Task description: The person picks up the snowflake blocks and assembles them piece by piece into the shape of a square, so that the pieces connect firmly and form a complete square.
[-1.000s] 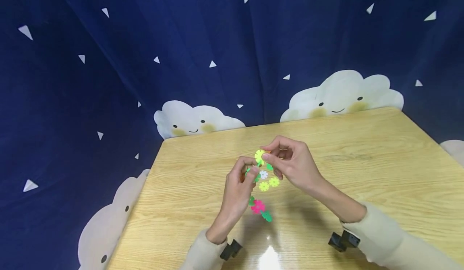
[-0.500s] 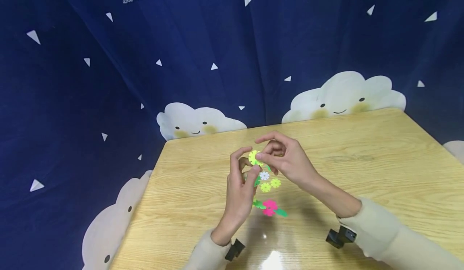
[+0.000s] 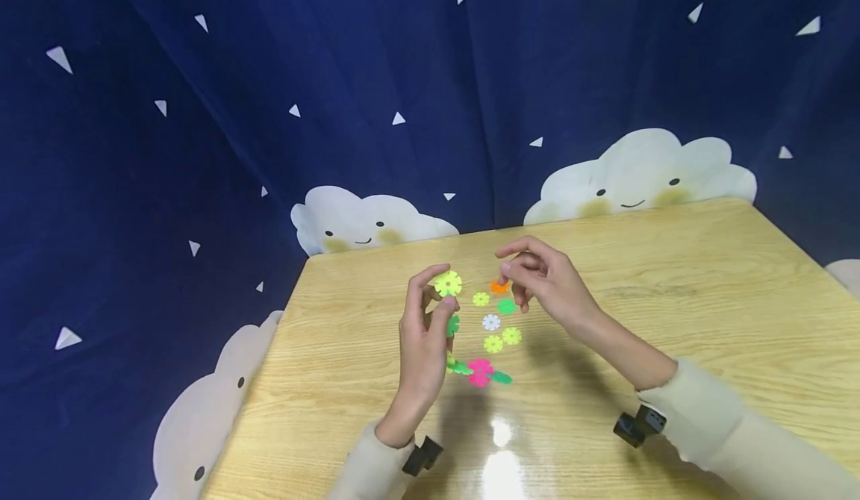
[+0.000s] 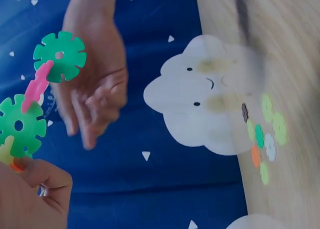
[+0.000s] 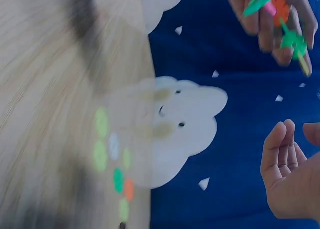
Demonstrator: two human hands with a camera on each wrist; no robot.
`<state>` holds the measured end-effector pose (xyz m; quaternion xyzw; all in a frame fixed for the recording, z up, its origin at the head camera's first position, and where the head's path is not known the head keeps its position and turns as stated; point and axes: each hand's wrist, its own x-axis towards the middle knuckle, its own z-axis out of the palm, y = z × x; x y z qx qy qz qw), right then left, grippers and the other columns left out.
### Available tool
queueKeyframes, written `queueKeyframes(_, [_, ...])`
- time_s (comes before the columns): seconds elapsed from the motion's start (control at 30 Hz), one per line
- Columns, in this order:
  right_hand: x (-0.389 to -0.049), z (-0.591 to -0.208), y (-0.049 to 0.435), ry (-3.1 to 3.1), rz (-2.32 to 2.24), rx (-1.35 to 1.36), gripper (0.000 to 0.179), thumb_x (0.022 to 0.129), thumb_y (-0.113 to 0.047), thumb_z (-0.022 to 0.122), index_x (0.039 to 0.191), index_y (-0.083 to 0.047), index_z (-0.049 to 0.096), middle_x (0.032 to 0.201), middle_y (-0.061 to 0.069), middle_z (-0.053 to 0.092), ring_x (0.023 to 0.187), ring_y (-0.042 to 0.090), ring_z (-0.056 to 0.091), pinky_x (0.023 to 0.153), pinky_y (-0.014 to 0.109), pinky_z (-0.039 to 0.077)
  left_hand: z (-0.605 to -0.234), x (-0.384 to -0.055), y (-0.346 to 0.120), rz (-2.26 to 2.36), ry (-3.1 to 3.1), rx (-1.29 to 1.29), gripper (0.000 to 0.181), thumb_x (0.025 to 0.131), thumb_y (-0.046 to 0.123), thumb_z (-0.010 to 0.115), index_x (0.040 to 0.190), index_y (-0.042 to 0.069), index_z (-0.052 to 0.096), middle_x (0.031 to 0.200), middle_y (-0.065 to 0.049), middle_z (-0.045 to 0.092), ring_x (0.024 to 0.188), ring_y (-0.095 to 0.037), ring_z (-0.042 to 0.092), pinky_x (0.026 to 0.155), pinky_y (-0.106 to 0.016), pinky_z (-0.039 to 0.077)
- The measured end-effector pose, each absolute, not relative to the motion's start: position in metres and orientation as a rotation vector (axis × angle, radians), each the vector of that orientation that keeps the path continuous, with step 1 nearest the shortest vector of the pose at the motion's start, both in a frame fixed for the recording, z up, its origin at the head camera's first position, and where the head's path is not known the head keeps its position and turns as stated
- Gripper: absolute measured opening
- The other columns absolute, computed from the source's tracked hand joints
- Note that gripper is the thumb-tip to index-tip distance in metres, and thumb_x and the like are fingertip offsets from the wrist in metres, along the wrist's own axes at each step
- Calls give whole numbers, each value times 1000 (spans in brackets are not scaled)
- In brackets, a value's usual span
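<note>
My left hand (image 3: 425, 339) pinches a chain of slotted plastic snowflake discs above the table. A yellow-green disc (image 3: 448, 284) sits at its upper end, close to the fingertips. Below trail a green disc (image 3: 453, 325), a pink disc (image 3: 480, 372) and another green disc (image 3: 501, 377). In the left wrist view the chain's pink disc (image 4: 37, 86) joins two green ones, and an orange piece shows by the fingers. My right hand (image 3: 554, 287) hovers apart to the right, fingers loosely bent, holding nothing. The right wrist view shows its empty palm (image 5: 295, 189).
Loose discs lie flat on the wooden table (image 3: 672, 298) beyond and between the hands: an orange disc (image 3: 499, 287), a green disc (image 3: 507, 306), a white disc (image 3: 491, 322) and several yellow-green ones (image 3: 493, 344). A dark blue curtain (image 3: 376, 60) with printed clouds hangs behind.
The right hand has let go of the yellow-green disc and drawn away to the right. The left hand has moved left with the chain, uncovering loose discs on the table.
</note>
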<state>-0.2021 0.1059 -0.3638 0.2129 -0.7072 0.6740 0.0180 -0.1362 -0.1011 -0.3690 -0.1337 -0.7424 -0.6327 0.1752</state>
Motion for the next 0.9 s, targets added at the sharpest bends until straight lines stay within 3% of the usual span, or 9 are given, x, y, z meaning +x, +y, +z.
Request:
queueKeyframes(0.23, [-221,-385,122,-2307,2104,528,34,102,-14,67,132,-1,58,98,6,74,62,19,61,57,31,58,-366,-139,-116,-1827,-2060,-315,40,105,15,51,141,30,55,95,-17,56,47,-12,37,43,-21,35])
queueKeyframes(0.37, [-229,-398,128,-2416,2066,465,40,100,-18,71,134,-2,58,107,13,72,66,25,64,60,36,60,-365,-140,-124,-1824,-2041,-274,41,103,12,49,140,29,55,95,-17,57,46,-12,36,42,-21,33])
queueKeyframes(0.57, [-236,-423,133,-2641,1985,491,40,100,-10,69,136,0,56,122,25,63,73,34,64,58,40,60,-366,-141,-133,-1820,-2002,-242,37,104,14,50,140,24,56,94,-16,57,47,-13,37,42,-21,33])
queueKeyframes(0.73, [-237,-444,131,-2780,1989,567,43,100,-6,67,139,3,53,133,30,54,66,30,62,54,37,57,-366,-142,-136,-1825,-1976,-240,37,104,13,49,140,21,56,93,-13,58,49,-13,37,42,-21,32])
queueKeyframes(0.9, [-237,-456,127,-2880,1911,660,44,94,0,72,135,1,57,130,27,55,56,21,55,44,28,48,-365,-143,-138,-1836,-1960,-233,38,104,13,49,141,18,55,96,-19,57,50,-13,37,42,-21,33])
